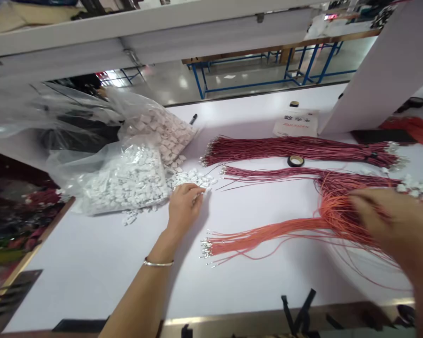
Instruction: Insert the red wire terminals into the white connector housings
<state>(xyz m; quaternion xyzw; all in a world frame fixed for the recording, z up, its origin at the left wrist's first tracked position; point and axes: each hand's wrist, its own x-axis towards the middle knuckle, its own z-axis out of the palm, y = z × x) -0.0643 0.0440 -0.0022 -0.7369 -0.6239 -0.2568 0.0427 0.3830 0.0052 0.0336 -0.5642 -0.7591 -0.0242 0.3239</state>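
Note:
My left hand (pixel 184 205) rests palm down on the white table (pixel 91 263), fingertips in a small heap of white plastic connectors (pixel 192 177) spilled from a clear bag (pixel 127 178). A thin bangle circles that wrist. My right hand (pixel 391 225) is blurred at the right, fingers spread over a bundle of orange-red wires (pixel 268 232) with metal terminals at their left ends. Whether it grips any wire is unclear. Two darker red wire bundles (pixel 296 148) lie further back.
A roll of black tape (pixel 295 161) sits between the dark red bundles. A white booklet (pixel 296 123) and a black marker (pixel 193 119) lie farther back. A white divider panel (pixel 380 80) stands at the right. More white connectors (pixel 418 190) lie by the right edge.

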